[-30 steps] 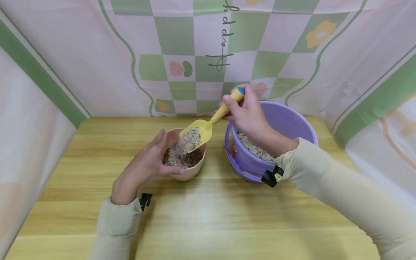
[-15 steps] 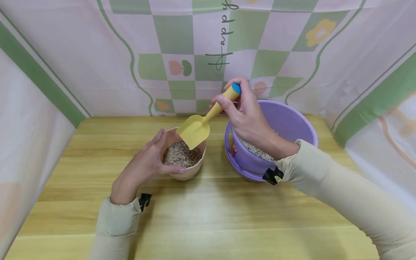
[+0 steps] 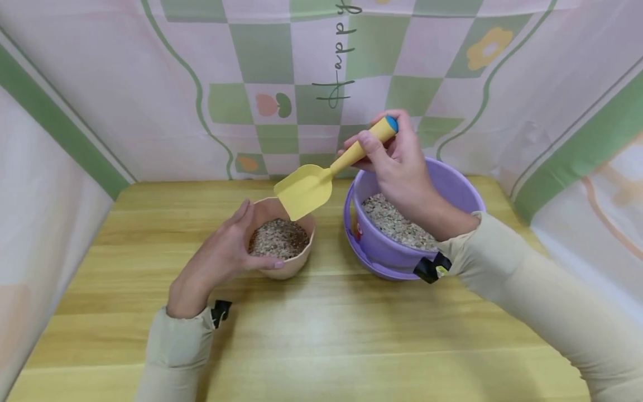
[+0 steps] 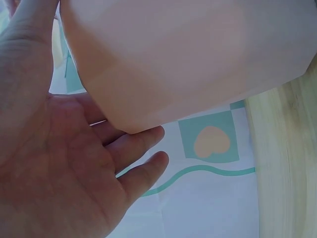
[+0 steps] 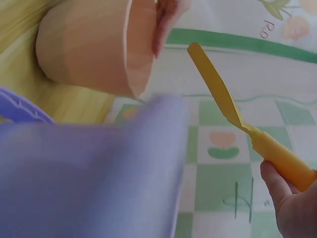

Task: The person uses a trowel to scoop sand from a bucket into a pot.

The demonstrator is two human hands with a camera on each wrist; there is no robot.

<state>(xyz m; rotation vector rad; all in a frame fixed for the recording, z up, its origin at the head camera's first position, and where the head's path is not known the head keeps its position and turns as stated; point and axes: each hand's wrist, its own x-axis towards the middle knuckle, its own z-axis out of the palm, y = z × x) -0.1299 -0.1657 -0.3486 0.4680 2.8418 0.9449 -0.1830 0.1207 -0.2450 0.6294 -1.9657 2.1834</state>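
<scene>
My left hand holds the peach faceted pot, its thumb along the near rim and its fingers on the far left side. In the left wrist view the fingers lie against the pot's wall. Pale, grainy material covers much of the dark brown filling inside. My right hand grips the yellow handle of a toy shovel with a blue end cap. The shovel's bare blade hangs above the pot's far right rim; in the right wrist view it stands apart from the pot.
A purple bucket, partly filled with similar pale grains, stands on the wooden table under my right forearm. Its handle hangs down the left side. A checked green-and-white cloth hangs right behind the table.
The pale grains have slid off the shovel into the pot, covering more of the brown filling. My right hand has lifted the shovel and moved it slightly right. The left hand keeps its hold.
</scene>
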